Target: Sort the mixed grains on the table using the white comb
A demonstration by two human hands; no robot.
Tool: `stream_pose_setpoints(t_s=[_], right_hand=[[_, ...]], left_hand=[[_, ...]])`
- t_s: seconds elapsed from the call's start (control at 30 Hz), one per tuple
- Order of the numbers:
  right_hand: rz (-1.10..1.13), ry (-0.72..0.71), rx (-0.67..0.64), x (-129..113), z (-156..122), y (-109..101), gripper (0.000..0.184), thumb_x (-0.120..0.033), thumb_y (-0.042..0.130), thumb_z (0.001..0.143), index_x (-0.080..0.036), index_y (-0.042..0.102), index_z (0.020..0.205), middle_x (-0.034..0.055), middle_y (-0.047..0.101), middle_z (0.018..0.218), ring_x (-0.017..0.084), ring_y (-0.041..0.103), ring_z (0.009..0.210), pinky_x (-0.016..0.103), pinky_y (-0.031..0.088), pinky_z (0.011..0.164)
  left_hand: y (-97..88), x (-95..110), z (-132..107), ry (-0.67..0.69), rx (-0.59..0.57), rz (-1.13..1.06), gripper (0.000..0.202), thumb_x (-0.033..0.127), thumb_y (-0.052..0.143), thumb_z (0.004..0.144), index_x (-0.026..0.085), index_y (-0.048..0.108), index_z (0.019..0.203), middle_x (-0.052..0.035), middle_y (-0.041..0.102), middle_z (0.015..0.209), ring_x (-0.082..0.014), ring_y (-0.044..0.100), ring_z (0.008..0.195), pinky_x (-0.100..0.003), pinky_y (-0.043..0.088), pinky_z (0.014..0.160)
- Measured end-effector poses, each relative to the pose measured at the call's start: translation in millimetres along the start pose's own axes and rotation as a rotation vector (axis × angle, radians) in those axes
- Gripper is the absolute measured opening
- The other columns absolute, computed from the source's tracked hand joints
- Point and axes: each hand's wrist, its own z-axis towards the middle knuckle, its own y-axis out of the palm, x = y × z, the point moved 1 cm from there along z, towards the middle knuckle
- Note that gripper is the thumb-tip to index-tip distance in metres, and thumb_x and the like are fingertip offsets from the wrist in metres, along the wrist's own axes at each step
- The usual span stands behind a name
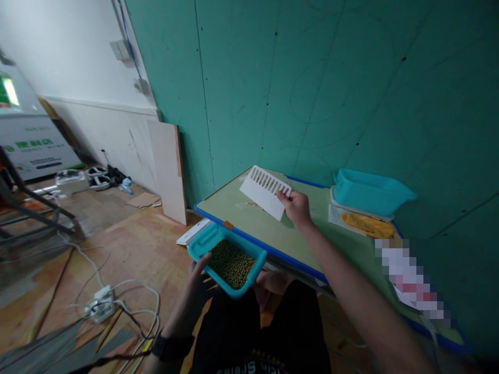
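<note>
My left hand [197,283] is closed on the near left side of a teal plastic tub [255,272], thumb over its rim. Inside lie dark green beans [224,253] on the left and pale tan beans [239,272] on the right. The tub is just below the near edge of a pale green board [228,200] with a blue border. Over the board, my right hand [298,208] pinches the right end of a flat white plate with a row of slots [263,197]. A few pale scattered beans [251,204] show on the board beneath it.
At the board's right stand a teal bin [364,192], a yellow cloth-like item [368,224] and a pixelated object [413,280]. A green wall [273,93] rises behind. Left on the floor are a power strip [102,304] with cables and a leaning panel [169,171].
</note>
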Motion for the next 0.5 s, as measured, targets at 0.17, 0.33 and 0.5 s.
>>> stream_pose_setpoints(t_s=[0.17,0.33,0.5], right_hand=[[-0.215,0.008,0.142,26,23,-19,0.042,-0.054,0.062,0.081,-0.017,0.065,0.063,0.0060,0.065,0.059,0.018,0.054,0.060,0.028,0.033,0.055],[-0.161,0.091,0.052,40,30,-23,0.039,-0.054,0.065,0.080,-0.015,0.070,0.071,0.0046,0.068,0.064,0.019,0.057,0.064,0.027,0.036,0.056],[-0.110,0.101,-0.025,49,32,-20,0.038,-0.052,0.068,0.080,-0.015,0.072,0.074,0.0047,0.070,0.067,0.020,0.059,0.066,0.028,0.039,0.059]], left_hand=[[10.6,-2,-8,-0.040,-0.014,0.001,0.070,0.049,0.081,0.073,0.028,0.053,0.134,-0.0054,0.070,0.094,-0.0297,0.075,0.085,-0.039,0.059,0.069],[9.6,-10,-5,-0.086,-0.023,0.008,0.073,0.049,0.082,0.074,0.027,0.052,0.136,-0.0072,0.072,0.097,-0.0338,0.075,0.095,-0.040,0.061,0.071],[0.9,-18,1,-0.076,-0.056,0.038,0.083,0.047,0.086,0.070,0.029,0.049,0.142,-0.0076,0.073,0.095,-0.0361,0.075,0.097,-0.041,0.061,0.071]])
